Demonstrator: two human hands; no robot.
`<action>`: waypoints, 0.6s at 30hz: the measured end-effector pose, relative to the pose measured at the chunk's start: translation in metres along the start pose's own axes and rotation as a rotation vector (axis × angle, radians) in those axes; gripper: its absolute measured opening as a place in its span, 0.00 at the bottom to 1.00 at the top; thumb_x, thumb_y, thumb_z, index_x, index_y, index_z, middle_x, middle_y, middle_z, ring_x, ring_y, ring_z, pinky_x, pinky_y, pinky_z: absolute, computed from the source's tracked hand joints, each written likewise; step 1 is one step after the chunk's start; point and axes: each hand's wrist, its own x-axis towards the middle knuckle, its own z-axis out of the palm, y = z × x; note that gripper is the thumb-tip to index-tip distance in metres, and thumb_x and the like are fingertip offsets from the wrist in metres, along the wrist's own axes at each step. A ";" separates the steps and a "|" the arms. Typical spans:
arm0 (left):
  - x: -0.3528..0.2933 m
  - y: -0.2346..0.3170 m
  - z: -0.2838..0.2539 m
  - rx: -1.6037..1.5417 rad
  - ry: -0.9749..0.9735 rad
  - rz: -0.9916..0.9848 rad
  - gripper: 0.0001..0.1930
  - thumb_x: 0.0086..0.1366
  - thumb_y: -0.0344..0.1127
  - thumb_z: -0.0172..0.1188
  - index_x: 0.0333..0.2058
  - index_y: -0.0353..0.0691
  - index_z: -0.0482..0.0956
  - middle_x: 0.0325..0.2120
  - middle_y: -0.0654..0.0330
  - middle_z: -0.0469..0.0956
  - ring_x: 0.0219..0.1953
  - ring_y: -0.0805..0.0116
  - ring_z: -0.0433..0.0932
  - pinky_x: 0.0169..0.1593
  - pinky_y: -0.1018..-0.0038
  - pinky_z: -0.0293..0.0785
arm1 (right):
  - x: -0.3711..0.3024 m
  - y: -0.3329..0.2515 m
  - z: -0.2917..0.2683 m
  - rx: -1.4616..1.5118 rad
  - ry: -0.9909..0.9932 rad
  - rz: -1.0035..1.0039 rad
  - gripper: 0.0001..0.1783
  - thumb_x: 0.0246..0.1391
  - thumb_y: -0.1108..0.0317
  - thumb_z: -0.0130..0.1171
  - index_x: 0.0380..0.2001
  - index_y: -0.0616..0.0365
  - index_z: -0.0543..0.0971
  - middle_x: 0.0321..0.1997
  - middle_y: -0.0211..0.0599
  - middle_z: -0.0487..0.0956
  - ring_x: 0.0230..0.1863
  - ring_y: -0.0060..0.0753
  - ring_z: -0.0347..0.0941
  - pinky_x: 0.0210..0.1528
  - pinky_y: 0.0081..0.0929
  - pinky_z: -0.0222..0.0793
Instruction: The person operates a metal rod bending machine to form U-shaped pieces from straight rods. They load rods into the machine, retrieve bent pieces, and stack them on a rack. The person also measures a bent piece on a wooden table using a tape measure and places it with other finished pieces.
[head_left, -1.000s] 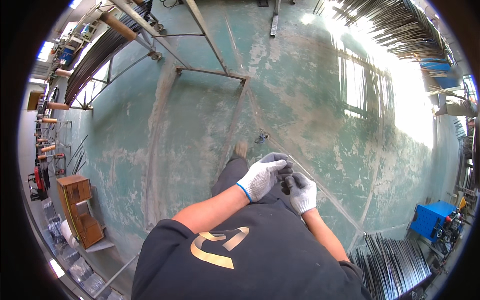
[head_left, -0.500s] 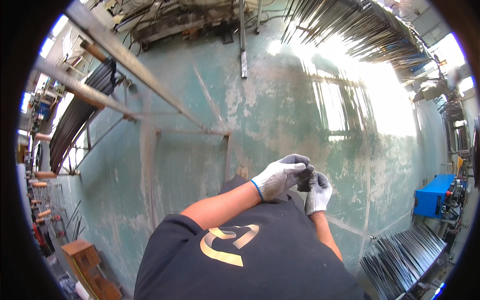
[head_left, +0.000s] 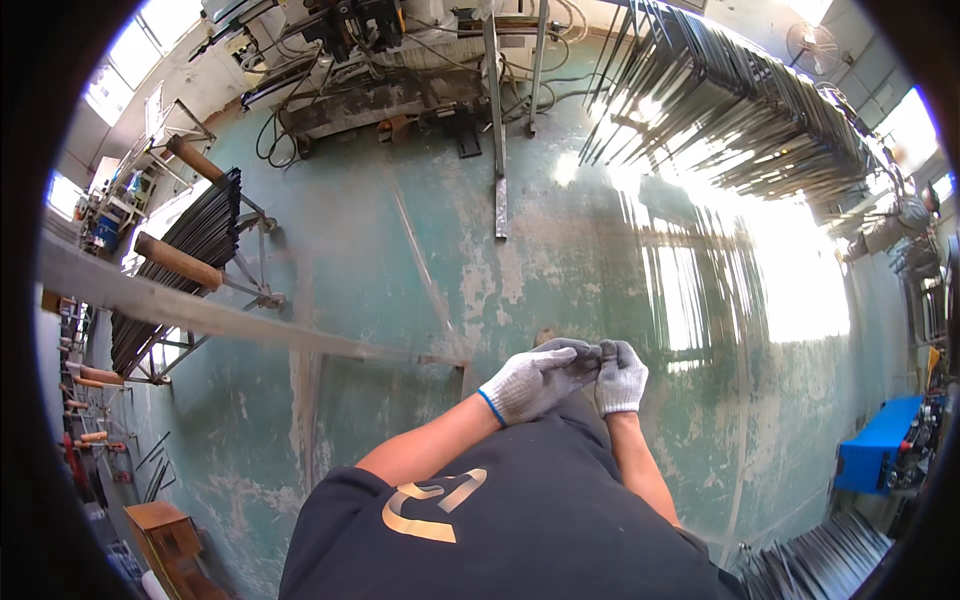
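Observation:
Both my hands wear white knit gloves with grey coated palms and fingers, held close together in front of my dark shirt. My left hand (head_left: 540,384) has its fingers bent and pressed together, their tips against the right glove. With thumb and fingers pinched, my right hand (head_left: 621,380) meets it just to the right. Whatever lies between the fingertips, if anything, is too small or too covered to make out. Left of the hands, a blurred metal bar (head_left: 230,315) runs in from the left edge, with its end close to my left glove.
Dark rods hang on wood-padded racks (head_left: 180,262) at left, with a large bundle of thin rods (head_left: 740,95) far right. A steel post (head_left: 500,180) stands ahead before machinery (head_left: 380,105). A blue cabinet (head_left: 880,445), more rods (head_left: 820,560) and a wooden stand (head_left: 165,535) lie nearer.
The view has tilted up, showing more of the far machinery. The metal bars at left have shifted in view. My hands have drawn closer together, fingertips still meeting.

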 end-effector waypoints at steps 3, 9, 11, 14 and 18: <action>0.059 0.039 -0.002 -0.005 -0.043 0.074 0.17 0.83 0.29 0.52 0.62 0.27 0.82 0.68 0.38 0.80 0.75 0.40 0.74 0.86 0.45 0.59 | 0.091 0.016 0.023 0.030 -0.051 0.055 0.18 0.77 0.56 0.67 0.38 0.61 0.88 0.32 0.47 0.88 0.32 0.35 0.83 0.41 0.38 0.80; 0.111 0.134 0.046 -0.073 0.072 0.185 0.18 0.84 0.35 0.54 0.61 0.29 0.83 0.66 0.41 0.82 0.73 0.42 0.77 0.83 0.44 0.63 | 0.215 -0.062 0.053 0.197 -0.387 -0.144 0.17 0.79 0.55 0.64 0.45 0.60 0.88 0.34 0.43 0.88 0.35 0.34 0.84 0.45 0.36 0.82; 0.113 0.157 0.027 -0.106 0.116 0.265 0.19 0.84 0.36 0.54 0.61 0.30 0.83 0.64 0.41 0.83 0.72 0.42 0.77 0.82 0.44 0.65 | 0.234 -0.103 0.066 0.228 -0.584 -0.206 0.15 0.78 0.58 0.65 0.48 0.59 0.88 0.37 0.45 0.89 0.37 0.37 0.86 0.46 0.37 0.83; 0.125 0.178 0.020 -0.216 0.107 0.303 0.18 0.85 0.35 0.53 0.63 0.31 0.82 0.65 0.43 0.82 0.73 0.45 0.76 0.83 0.45 0.64 | 0.268 -0.098 0.108 0.071 -0.627 -0.254 0.10 0.75 0.63 0.67 0.47 0.58 0.89 0.37 0.52 0.90 0.38 0.47 0.90 0.45 0.39 0.83; 0.154 0.221 -0.003 -0.008 0.153 0.415 0.20 0.85 0.32 0.51 0.68 0.32 0.77 0.71 0.45 0.77 0.76 0.48 0.73 0.85 0.49 0.60 | 0.315 -0.103 0.178 0.018 -0.533 -0.055 0.11 0.75 0.63 0.67 0.43 0.60 0.90 0.35 0.50 0.90 0.35 0.36 0.86 0.43 0.38 0.81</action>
